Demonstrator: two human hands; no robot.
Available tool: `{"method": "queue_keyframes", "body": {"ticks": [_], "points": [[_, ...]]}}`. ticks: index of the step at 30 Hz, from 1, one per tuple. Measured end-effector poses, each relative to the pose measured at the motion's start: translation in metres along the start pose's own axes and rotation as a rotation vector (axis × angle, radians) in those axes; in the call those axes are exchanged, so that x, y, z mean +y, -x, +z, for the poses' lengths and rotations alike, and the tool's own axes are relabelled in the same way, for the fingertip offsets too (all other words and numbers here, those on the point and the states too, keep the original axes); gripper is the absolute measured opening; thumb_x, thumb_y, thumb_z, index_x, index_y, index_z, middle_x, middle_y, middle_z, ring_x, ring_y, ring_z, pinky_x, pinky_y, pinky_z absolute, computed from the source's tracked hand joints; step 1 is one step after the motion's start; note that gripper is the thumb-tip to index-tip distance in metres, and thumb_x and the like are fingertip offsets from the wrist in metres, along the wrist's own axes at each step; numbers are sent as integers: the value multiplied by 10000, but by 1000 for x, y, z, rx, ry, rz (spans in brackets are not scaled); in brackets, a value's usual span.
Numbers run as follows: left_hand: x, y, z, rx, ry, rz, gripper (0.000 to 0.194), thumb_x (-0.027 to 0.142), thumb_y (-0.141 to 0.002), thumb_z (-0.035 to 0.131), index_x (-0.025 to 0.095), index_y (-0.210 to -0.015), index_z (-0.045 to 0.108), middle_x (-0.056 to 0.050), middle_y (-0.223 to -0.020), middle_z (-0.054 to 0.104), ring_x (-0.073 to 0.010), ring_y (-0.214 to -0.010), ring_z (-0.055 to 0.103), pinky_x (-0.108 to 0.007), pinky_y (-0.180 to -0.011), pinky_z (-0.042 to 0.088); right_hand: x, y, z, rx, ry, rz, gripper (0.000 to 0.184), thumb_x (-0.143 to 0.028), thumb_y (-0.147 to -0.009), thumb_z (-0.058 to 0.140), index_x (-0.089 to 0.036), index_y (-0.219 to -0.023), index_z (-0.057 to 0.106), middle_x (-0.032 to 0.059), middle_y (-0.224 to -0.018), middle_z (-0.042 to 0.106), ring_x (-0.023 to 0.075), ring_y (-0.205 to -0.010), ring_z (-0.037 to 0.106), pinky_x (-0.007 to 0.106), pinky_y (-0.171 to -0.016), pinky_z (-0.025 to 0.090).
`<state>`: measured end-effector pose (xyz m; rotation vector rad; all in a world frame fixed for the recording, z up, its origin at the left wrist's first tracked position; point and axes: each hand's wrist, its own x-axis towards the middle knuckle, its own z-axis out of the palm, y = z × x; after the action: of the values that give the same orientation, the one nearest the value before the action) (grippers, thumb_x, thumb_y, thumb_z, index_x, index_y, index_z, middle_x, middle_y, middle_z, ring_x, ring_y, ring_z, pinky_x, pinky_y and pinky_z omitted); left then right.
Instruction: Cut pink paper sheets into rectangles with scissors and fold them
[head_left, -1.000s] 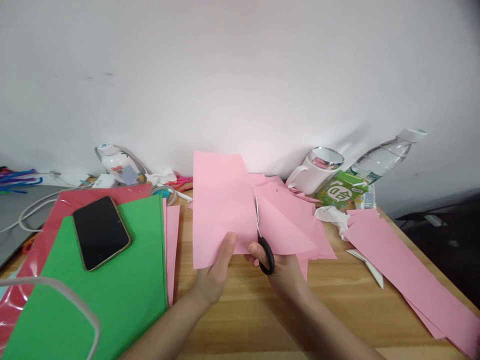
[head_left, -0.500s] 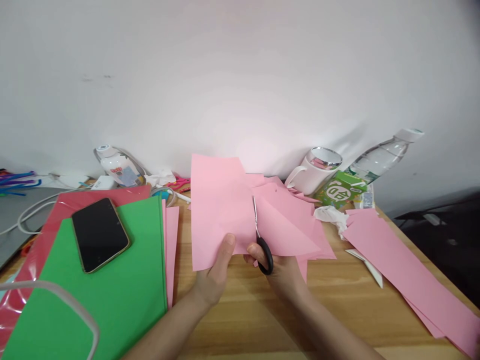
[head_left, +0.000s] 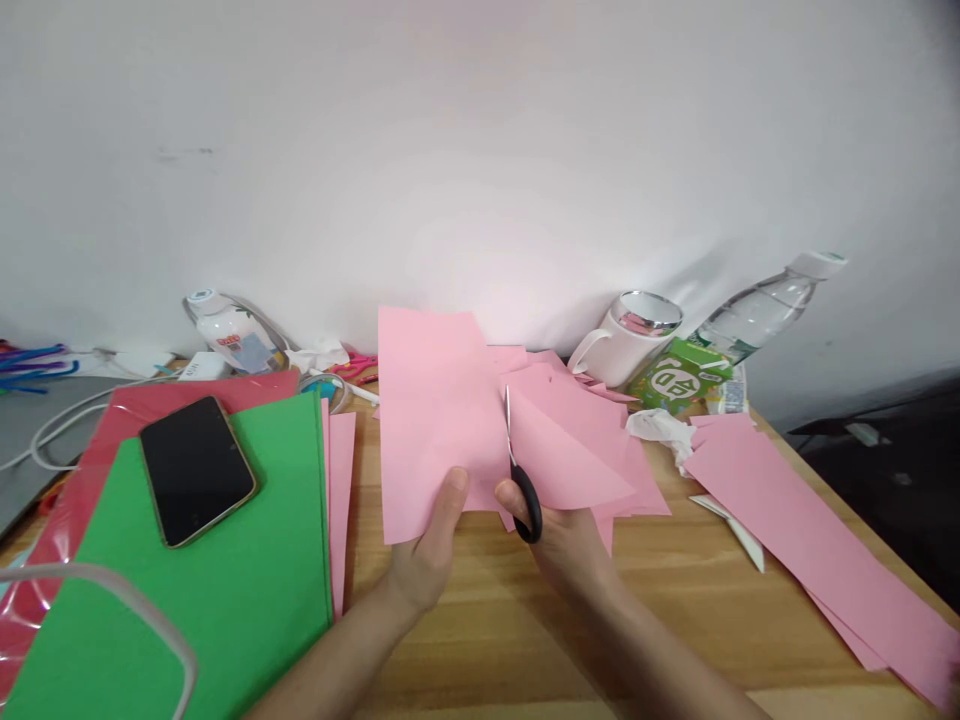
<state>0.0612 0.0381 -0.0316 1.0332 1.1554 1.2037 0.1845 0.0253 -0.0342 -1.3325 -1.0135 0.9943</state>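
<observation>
My left hand (head_left: 435, 520) pinches the lower edge of a pink sheet of paper (head_left: 435, 400), thumb on top and fingers hidden behind it. My right hand (head_left: 559, 540) is closed around black-handled scissors (head_left: 527, 505). Their blade runs up into the sheet, and the part right of the cut folds over to the right as a flap (head_left: 562, 455). Behind and beneath lies a heap of loose pink paper pieces (head_left: 600, 420) on the wooden table (head_left: 480, 640).
At left, a phone (head_left: 197, 470) rests on green paper (head_left: 225, 610), with a white cable (head_left: 127, 590) nearby. A white mug (head_left: 626, 340), a green box (head_left: 679, 375) and a water bottle (head_left: 772, 310) stand at the back right. Pink strips (head_left: 810, 540) lie along the right edge.
The scissors' handles have closed slightly and the right thumb has shifted a little. The paper and the left hand stay almost where they were.
</observation>
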Motion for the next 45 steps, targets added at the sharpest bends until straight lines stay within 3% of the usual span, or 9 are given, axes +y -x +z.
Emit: {"method": "queue_keyframes", "body": {"ticks": [7, 12, 25, 37, 45], "points": [[-2, 1, -1, 12, -48, 41, 479, 498, -761, 568, 188, -1124, 606, -69, -1266, 565, -240, -1294, 359, -381, -1132, 183, -5, 1, 4, 35, -91, 36, 220, -267, -627, 709, -187, -818, 636, 44, -861, 680, 233, -831, 597, 330, -726, 487], [-5, 0, -3, 1, -78, 36, 496, 491, -761, 572, 183, -1150, 581, -72, -1306, 529, -236, -1289, 368, -373, -1119, 228, -3, 0, 2, 31, -86, 77, 146, -236, -616, 704, -186, -704, 598, 10, -720, 639, 196, -713, 573, 299, -632, 468], [2, 4, 4, 51, 1, 27, 490, 464, -755, 591, 194, -1164, 583, -62, -1235, 591, -231, -1281, 381, -364, -1116, 246, 2, -3, 2, -1, -33, -16, 204, -343, -667, 671, -189, -771, 586, 29, -752, 609, 206, -736, 537, 318, -634, 435], [-1, 4, 3, 13, 34, 0, 519, 488, -747, 587, 176, -1162, 581, -84, -1215, 603, -245, -1267, 402, -389, -1109, 257, -3, -2, 0, -43, -37, -24, 216, -285, -694, 659, -208, -608, 476, -22, -599, 491, 188, -705, 512, 301, -616, 412], [1, 3, 2, 53, -15, 17, 449, 480, -726, 611, 181, -1061, 640, -69, -1196, 617, -244, -1269, 398, -374, -1111, 256, 3, -2, 1, -31, -71, -40, 147, -289, -701, 651, -197, -745, 545, 5, -682, 535, 186, -700, 513, 300, -589, 428]]}}
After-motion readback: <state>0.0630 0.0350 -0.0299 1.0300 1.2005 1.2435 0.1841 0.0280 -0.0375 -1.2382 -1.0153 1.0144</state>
